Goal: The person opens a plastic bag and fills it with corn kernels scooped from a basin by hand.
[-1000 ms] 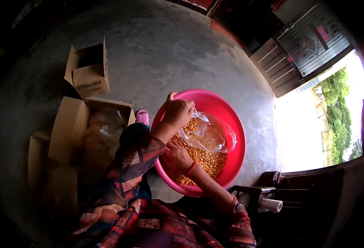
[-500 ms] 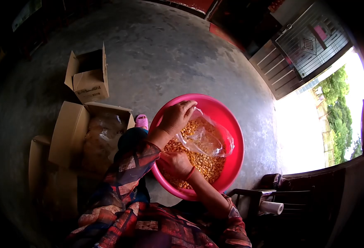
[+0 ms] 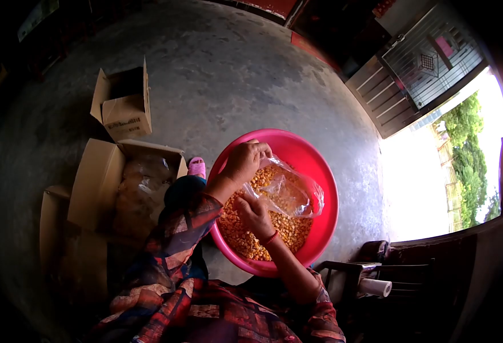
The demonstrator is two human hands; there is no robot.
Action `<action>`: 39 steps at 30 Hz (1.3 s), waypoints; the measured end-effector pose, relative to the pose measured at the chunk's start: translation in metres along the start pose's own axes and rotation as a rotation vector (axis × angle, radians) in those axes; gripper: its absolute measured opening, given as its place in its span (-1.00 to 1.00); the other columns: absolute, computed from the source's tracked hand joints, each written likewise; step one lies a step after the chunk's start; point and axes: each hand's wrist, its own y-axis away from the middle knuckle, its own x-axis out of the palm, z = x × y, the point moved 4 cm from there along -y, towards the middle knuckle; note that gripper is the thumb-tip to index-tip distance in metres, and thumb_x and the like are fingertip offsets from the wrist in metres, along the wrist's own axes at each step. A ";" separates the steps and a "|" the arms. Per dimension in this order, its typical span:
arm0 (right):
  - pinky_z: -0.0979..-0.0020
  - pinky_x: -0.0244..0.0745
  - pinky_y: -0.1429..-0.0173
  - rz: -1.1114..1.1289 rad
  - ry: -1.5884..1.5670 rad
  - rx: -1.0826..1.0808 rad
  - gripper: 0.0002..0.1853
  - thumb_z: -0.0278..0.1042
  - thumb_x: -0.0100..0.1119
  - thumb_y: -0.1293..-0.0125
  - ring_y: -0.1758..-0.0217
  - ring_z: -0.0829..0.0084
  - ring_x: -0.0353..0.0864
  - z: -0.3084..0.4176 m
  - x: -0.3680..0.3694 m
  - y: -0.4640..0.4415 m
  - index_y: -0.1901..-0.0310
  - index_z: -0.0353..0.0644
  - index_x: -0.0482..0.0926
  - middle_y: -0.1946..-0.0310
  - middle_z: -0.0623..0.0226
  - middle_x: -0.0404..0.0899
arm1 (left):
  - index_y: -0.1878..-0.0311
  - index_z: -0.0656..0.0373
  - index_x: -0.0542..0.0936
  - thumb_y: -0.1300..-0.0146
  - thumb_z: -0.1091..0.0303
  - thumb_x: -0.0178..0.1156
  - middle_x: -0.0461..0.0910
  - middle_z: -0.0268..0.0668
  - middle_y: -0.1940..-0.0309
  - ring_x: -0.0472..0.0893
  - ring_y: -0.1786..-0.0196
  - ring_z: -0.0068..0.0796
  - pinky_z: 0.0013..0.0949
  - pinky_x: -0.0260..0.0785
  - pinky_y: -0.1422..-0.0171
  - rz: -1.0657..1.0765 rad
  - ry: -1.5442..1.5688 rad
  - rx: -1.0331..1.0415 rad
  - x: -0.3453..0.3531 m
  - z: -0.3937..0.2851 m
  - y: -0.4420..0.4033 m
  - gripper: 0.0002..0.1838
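A large pink basin (image 3: 323,234) stands before me, holding many loose yellow-orange kernels (image 3: 237,233) that look like corn. Over them lies a clear plastic bag (image 3: 297,191), its mouth turned toward my hands. My left hand (image 3: 244,162) is closed on the upper edge of the bag's mouth, above the far-left part of the basin. Lower down, my right hand (image 3: 255,216) pinches the near edge of the mouth just over the kernels. Kernels show through the film, but whether they are inside or under the bag is hard to tell.
To my left stand an open cardboard box (image 3: 94,186) with clear plastic-wrapped contents and a smaller open box (image 3: 127,117) behind it. My foot in a pink slipper (image 3: 196,167) is beside the basin. At right are a dark chair-like frame (image 3: 343,266), a white roll (image 3: 375,287) and a doorway.
My right hand has moved up and right, from low over the kernels to the near edge of the bag's mouth. My left hand stays almost in place on the bag.
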 end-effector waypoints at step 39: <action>0.61 -0.05 0.65 -0.522 -0.782 0.406 -0.87 -0.26 -0.03 -0.36 0.72 0.72 0.06 -0.060 -0.073 -0.045 0.34 -0.04 0.42 0.63 0.61 0.21 | -0.13 0.29 0.43 -0.05 0.53 0.15 0.49 0.08 0.02 0.49 -0.04 0.04 -0.18 0.38 -0.09 0.201 -0.273 -0.067 0.000 -0.008 0.006 -0.51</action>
